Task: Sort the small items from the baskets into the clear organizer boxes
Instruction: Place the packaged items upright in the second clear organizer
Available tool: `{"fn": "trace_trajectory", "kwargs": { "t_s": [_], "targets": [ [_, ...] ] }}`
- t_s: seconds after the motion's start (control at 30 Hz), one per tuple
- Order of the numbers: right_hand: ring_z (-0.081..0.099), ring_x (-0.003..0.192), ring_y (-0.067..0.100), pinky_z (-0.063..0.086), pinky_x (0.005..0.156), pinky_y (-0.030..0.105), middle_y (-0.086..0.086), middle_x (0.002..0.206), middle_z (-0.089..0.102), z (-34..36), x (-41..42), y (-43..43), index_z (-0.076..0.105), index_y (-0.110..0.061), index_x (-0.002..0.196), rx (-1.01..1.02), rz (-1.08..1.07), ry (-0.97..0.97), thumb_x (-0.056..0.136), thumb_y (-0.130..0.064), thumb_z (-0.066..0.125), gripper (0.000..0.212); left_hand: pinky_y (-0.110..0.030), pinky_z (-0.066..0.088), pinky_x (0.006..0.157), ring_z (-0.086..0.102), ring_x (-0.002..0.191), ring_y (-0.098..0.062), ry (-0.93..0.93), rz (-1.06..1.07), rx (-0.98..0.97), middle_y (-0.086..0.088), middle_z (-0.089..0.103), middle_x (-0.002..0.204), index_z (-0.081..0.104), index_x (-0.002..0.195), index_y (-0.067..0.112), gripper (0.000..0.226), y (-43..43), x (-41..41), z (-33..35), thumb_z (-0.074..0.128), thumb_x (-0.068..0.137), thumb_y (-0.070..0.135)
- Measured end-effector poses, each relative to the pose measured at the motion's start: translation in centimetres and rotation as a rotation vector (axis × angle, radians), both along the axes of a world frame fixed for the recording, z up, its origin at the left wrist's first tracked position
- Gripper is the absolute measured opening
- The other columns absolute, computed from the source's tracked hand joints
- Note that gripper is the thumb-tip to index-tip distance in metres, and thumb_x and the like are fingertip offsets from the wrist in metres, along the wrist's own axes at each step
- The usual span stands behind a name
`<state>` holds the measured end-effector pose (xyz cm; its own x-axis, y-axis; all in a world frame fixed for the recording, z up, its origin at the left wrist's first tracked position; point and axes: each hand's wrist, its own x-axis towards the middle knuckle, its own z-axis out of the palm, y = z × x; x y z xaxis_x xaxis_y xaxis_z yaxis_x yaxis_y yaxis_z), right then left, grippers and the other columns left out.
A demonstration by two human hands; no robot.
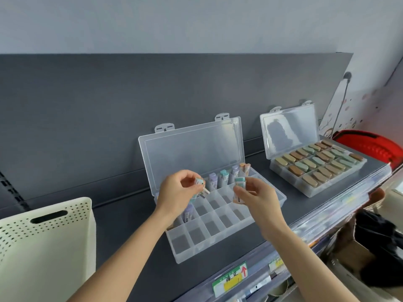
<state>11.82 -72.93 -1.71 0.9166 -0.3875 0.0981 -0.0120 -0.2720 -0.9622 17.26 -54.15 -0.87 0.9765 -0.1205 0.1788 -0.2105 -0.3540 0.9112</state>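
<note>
Several capped tubes (224,178); clear plastic organizer (196,255).

A shop: dark display shelf (272,216) edged with price labels (230,277), red shopping basket (370,147).

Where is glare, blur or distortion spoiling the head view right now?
Head view throughout: wide-angle skew slants the shelf lines; a dark reflection sits on the right organizer's lid; small items pinched by left hand and right hand look soft; lighting even, no hard shadows.
</note>
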Motion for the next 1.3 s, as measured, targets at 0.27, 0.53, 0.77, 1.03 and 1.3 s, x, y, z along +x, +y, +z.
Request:
{"fn": "trace_trajectory", "kwargs": {
  "t_s": [0.27,0.53,0.77,1.03,1.3],
  "targets": [
    [0.065,0.083,0.021,0.056,0.075,0.029,0.006,0.089,0.067,-0.7,3.4,-1.5,0.064,-0.02,0.106,-0.088,0.101,0.046,0.088,-0.023,0.065,0.017,-0.001,0.042,0.059,0.06,0.077,0.0,-0.082,-0.082,0.327,0.011,0.067,0.086,0.071,0.093,0.021,0.012,-1.2,2.0,-0.3,0.071,0.083,0.016],
    [0.048,0.059,0.012,0.04,0.053,0.019,0.01,0.07,0.061,-1.4,7.0,-2.6,0.059,-0.028,0.077,-0.187,0.37,0.067,0.086,-0.018,0.066,0.014,-0.001,0.036,0.052,0.054,0.058,0.015,-0.017,-0.06,0.417,0.019,0.058,0.084,0.071,0.102,0.02,0.019,-2.6,1.8,-0.8,0.067,0.085,0.013],
    [0.051,0.053,0.002,0.037,0.048,0.008,-0.012,0.067,0.061,-1.7,9.3,-4.0,0.064,-0.023,0.086,-0.241,0.552,0.067,0.085,-0.017,0.066,0.007,-0.017,0.044,0.065,0.058,0.076,-0.006,0.04,0.0,0.576,0.014,0.061,0.083,0.067,0.099,0.021,0.013,-4.1,1.9,-1.8,0.064,0.087,0.019],
    [0.039,0.053,0.006,0.033,0.051,0.014,-0.011,0.061,0.047,-2.1,11.1,-4.1,0.064,-0.013,0.087,-0.423,0.679,0.001,0.083,-0.021,0.067,0.009,-0.017,0.035,0.058,0.052,0.066,-0.006,0.082,0.063,0.645,0.015,0.056,0.076,0.06,0.094,0.026,0.006,-5.2,1.7,-1.5,0.061,0.09,0.021],
    [0.059,0.074,0.016,0.05,0.066,0.023,-0.002,0.087,0.065,-2.8,11.4,-2.9,0.066,-0.014,0.105,-0.588,0.724,-0.033,0.084,-0.02,0.068,0.022,-0.014,0.049,0.057,0.063,0.071,-0.008,0.062,0.279,0.323,0.01,0.067,0.079,0.065,0.082,0.023,0.009,-3.8,1.0,-1.2,0.069,0.082,0.016]
  ]
}}
